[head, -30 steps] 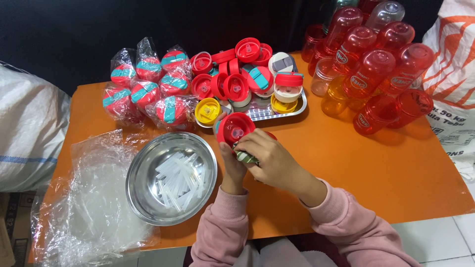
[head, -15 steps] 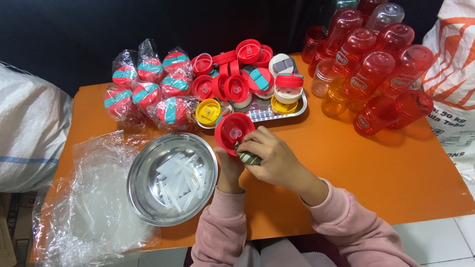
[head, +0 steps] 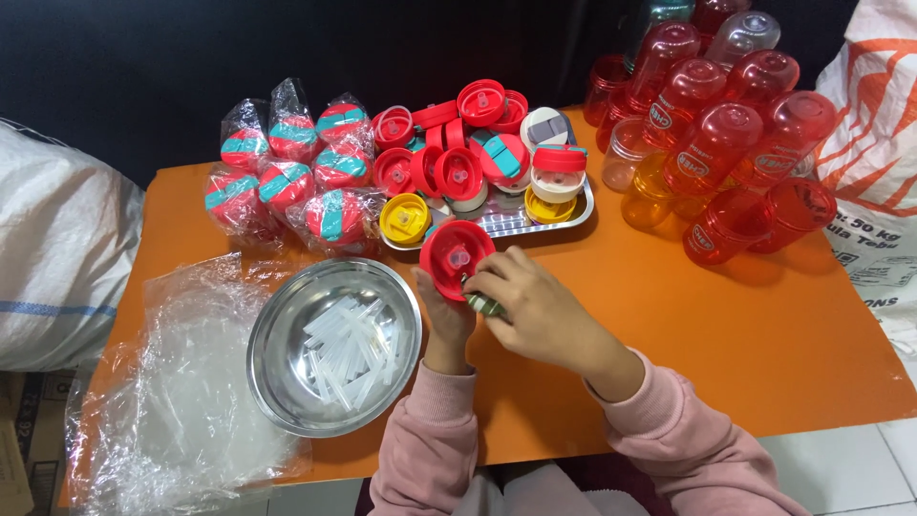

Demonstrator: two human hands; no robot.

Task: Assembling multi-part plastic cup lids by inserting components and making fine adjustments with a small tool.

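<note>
My left hand [head: 445, 313] holds a round red bottle lid [head: 455, 258] upright, its inner side facing me. My right hand [head: 535, 304] rests against the lid's lower right edge, fingers pinched on a small greenish part [head: 483, 305] at the lid. Both hands hover over the orange table [head: 726, 334], just in front of a metal tray [head: 516, 225]. Left of my hands stands a round steel bowl [head: 277, 382] with several clear plastic straws [head: 350, 348] in it.
The tray holds several red, yellow and white lids [head: 468, 162]. Bagged red-and-teal lids [head: 287, 182] lie at the back left. Red and orange plastic bottles [head: 716, 143] are piled at the back right. Crumpled clear plastic [head: 162, 401] lies at the left; white sacks [head: 48, 248] flank the table.
The lid and both hands have shifted only slightly; my right fingers keep working at the lid's lower edge.
</note>
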